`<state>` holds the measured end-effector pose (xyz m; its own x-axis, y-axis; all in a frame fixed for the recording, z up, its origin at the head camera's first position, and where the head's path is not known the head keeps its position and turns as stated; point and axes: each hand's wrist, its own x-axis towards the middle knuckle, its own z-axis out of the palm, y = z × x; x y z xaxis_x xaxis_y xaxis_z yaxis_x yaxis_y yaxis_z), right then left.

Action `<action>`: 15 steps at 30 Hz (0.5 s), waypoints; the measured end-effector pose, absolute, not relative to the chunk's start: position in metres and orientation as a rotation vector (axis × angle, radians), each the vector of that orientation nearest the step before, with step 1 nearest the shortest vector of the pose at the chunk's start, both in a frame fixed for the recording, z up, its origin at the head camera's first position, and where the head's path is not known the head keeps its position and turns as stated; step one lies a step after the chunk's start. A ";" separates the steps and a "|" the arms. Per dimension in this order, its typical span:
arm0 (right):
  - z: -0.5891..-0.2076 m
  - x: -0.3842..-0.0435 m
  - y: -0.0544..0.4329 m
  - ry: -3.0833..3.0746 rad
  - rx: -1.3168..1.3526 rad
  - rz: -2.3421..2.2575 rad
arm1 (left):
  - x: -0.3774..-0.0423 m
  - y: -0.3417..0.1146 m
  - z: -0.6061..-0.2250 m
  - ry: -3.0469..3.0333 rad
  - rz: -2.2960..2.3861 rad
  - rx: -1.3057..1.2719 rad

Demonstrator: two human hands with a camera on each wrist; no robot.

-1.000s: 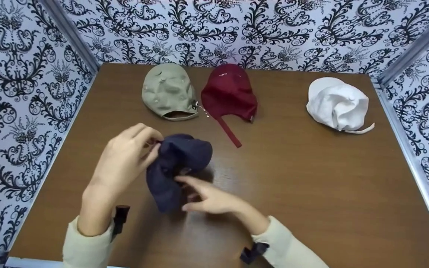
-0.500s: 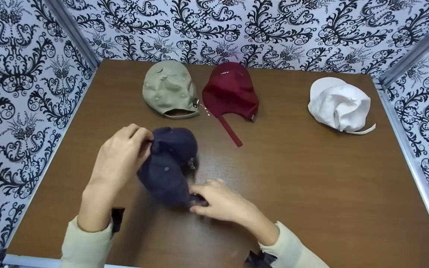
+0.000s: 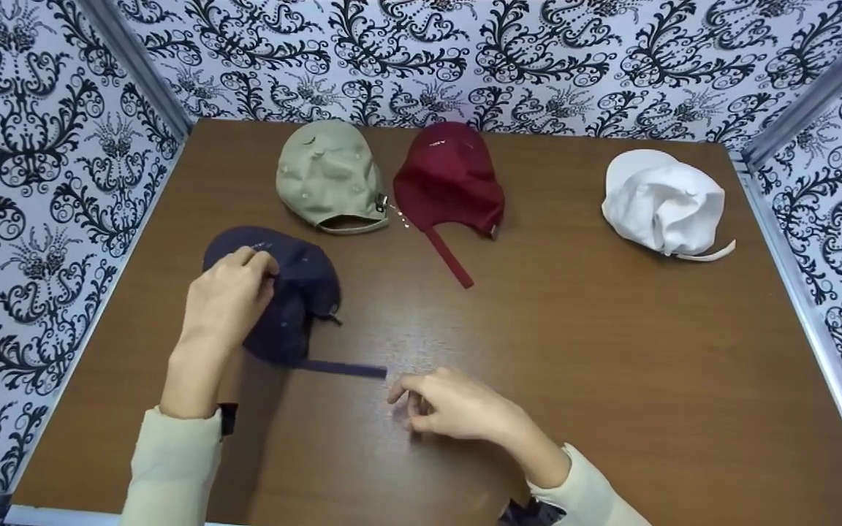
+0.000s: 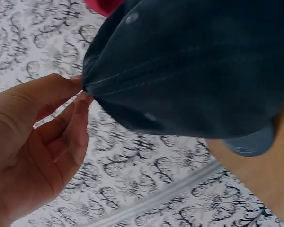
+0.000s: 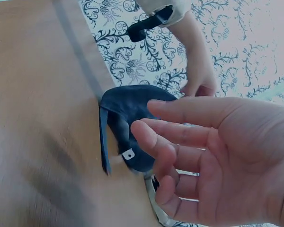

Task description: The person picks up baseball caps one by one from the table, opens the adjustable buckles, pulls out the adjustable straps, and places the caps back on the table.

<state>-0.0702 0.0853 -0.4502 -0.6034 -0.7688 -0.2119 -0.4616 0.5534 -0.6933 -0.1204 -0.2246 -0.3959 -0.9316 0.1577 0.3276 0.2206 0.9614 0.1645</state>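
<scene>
A navy blue baseball cap [image 3: 304,274] hangs at the left of the table, its strap [image 3: 344,369] sticking out to the right. My left hand [image 3: 227,303] pinches the top of its crown between thumb and fingertips, as the left wrist view shows closely on the cap [image 4: 189,71]. My right hand [image 3: 465,409] is apart from the cap, just right of the strap's end, fingers loosely bent and holding nothing. In the right wrist view the cap [image 5: 137,101] shows its back opening and a small metal buckle [image 5: 128,154].
Along the back of the wooden table [image 3: 574,365] lie a light green cap [image 3: 330,172] and a dark red cap [image 3: 450,175] with a loose strap. A white cap [image 3: 666,204] lies at the back right. Patterned panels [image 3: 450,58] wall in the back and sides.
The navy cap has moved left and turned, with its brim now toward the back left. My right hand has let go of its strap and drawn away to the right.
</scene>
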 end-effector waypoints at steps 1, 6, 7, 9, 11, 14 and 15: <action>-0.450 -0.070 0.087 2.277 -0.984 -0.826 | -0.123 -0.227 -0.397 -2.795 -0.284 -0.259; -0.448 -0.072 0.098 2.234 -0.955 -0.869 | -0.141 -0.236 -0.398 -2.818 -0.269 -0.188; -0.448 -0.072 0.100 2.233 -0.959 -0.874 | -0.146 -0.238 -0.398 -2.826 -0.266 -0.175; -0.447 -0.073 0.104 2.234 -0.965 -0.880 | -0.155 -0.242 -0.397 -2.850 -0.253 -0.148; -0.446 -0.074 0.109 2.241 -0.966 -0.882 | -0.164 -0.246 -0.396 -2.886 -0.240 -0.117; -0.444 -0.075 0.117 2.249 -0.954 -0.882 | -0.178 -0.253 -0.395 -2.950 -0.219 -0.074; -0.443 -0.076 0.120 2.252 -0.948 -0.883 | -0.183 -0.255 -0.395 -2.971 -0.213 -0.062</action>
